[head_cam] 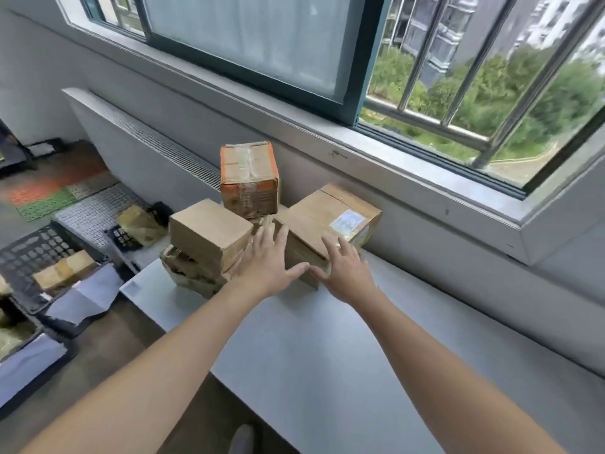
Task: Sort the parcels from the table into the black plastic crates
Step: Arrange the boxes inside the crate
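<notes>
The large brown parcel [322, 221] was seen on the far part of the grey table [327, 348], close under the window sill [393, 158], with a white label under clear tape on its top. Two bare hands were stretched forward to it. The left hand [266, 262] was held at its left edge, palm down, fingers straight and spread, thumb pointed to the right. The right hand [343, 271] was laid over its near corner, fingers also spread and nothing pinched. Whether the palms were pressed on the cardboard could not be told. Just to the left, a plain cardboard box [209, 232] was tilted on a low stack of taped parcels [191, 273]. Behind these, an orange-edged box [248, 178], sealed with glossy tape, was stood upright. Lower at the left, a black plastic crate [36, 249] with a mesh side was seen, and small brown parcels [65, 268] were placed in it. In a second crate [123, 238], further back, a yellowish wrapped packet [140, 224] was held
</notes>
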A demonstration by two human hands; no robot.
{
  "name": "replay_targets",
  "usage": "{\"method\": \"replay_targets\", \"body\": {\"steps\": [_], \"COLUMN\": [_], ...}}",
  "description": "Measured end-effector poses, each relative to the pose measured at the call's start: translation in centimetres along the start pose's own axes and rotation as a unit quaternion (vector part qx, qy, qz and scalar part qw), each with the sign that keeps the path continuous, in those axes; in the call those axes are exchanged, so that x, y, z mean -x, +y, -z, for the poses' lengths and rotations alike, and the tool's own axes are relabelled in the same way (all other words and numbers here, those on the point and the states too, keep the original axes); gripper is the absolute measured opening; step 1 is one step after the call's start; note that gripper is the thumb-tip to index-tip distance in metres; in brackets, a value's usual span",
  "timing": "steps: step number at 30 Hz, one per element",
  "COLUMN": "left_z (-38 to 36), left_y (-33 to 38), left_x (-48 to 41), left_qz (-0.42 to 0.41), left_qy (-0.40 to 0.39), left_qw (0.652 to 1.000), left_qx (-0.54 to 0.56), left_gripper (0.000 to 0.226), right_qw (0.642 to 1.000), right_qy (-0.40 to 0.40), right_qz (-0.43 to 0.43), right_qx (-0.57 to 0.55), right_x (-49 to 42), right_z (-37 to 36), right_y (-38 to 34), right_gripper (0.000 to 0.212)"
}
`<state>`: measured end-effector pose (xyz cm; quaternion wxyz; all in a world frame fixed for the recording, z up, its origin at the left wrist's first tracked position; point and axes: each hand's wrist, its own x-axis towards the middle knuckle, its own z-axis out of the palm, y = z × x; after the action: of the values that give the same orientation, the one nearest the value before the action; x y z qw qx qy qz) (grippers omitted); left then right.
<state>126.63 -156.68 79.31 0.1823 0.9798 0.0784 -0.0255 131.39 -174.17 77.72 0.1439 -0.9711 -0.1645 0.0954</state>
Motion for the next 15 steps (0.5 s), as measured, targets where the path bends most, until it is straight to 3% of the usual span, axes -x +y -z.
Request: {"method": "replay_targets", "body": {"steps": [9,15], "left_z": [-3.0,-3.0], "left_y": [-2.8,-2.8], "left_x": [-7.8,-9.6], "left_qz": [-0.005,0.000], "left_qy": [-0.050,-0.053], "left_qw": [0.997,0.979], "left_qx": [0.057,0.198], "left_gripper": [0.100,0.098], "right_qw": [0.985,0.946], "right_qy": [0.063,0.116], "right_qz": [-0.144,-0.148], "right_qx": [-0.064,-0.264], "right_x": [-2.2,-1.6], "right_z": [-2.5,-2.8], "right_y": [0.4,1.1], "right_gripper": [0.058,0.051]}}
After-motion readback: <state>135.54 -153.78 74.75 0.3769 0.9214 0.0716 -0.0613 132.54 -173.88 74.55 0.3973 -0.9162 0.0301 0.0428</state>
